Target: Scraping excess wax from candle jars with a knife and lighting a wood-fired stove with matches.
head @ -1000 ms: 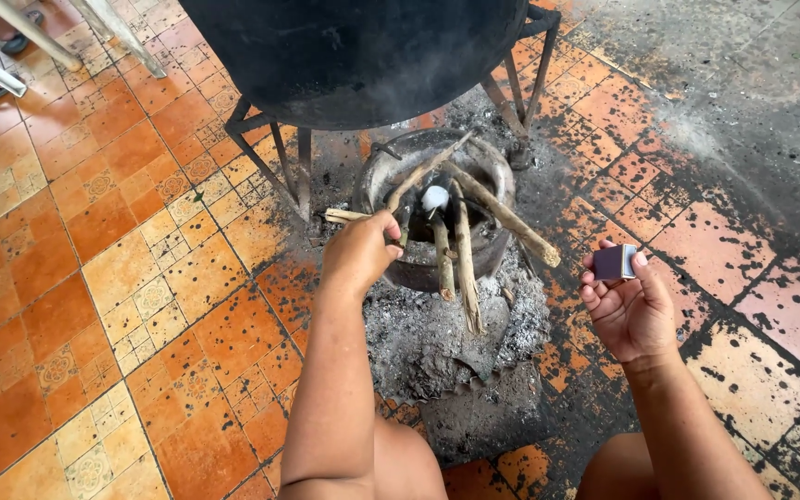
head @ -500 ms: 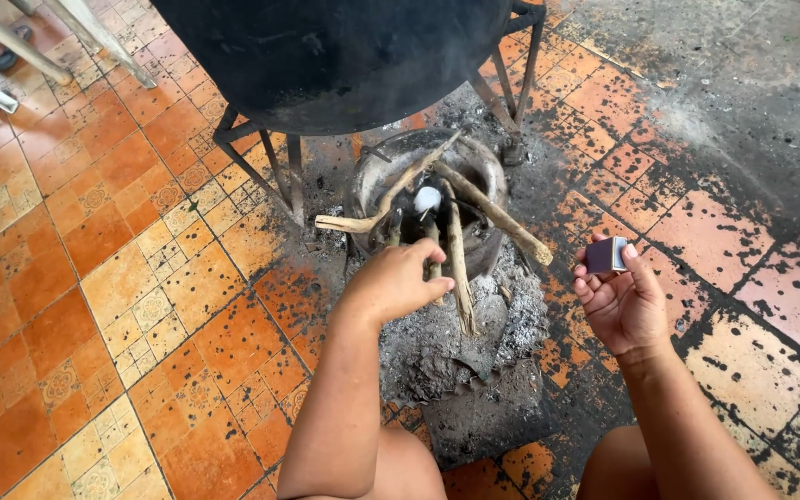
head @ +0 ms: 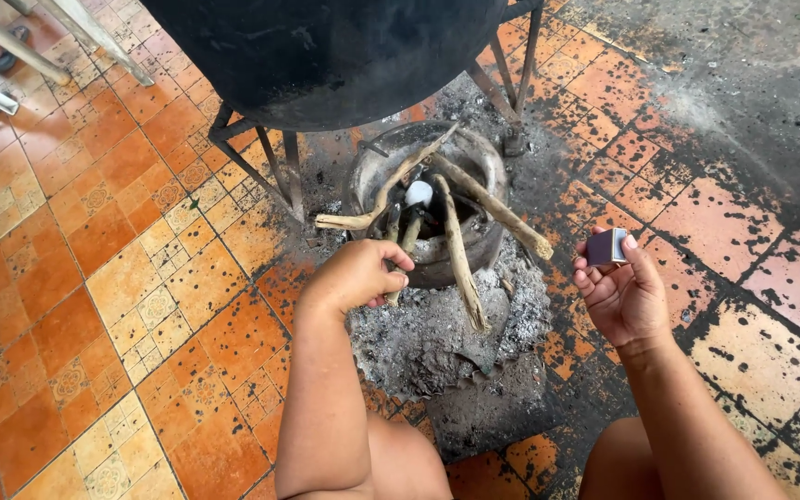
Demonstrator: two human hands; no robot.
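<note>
Two hands: left hand gripping stick; right hand pinching matchbox; pot overhead.

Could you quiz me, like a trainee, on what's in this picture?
1. What does the right hand hold?
2. True or false: the left hand grips one of the pale wooden sticks leaning in the round sooty fire pot.
3. What sits above the fire pot: A) a blackened round cauldron on a metal stand, B) a wire grill, C) nothing?

Key: 1. A small dark rectangular matchbox. 2. True. 3. A.
</note>
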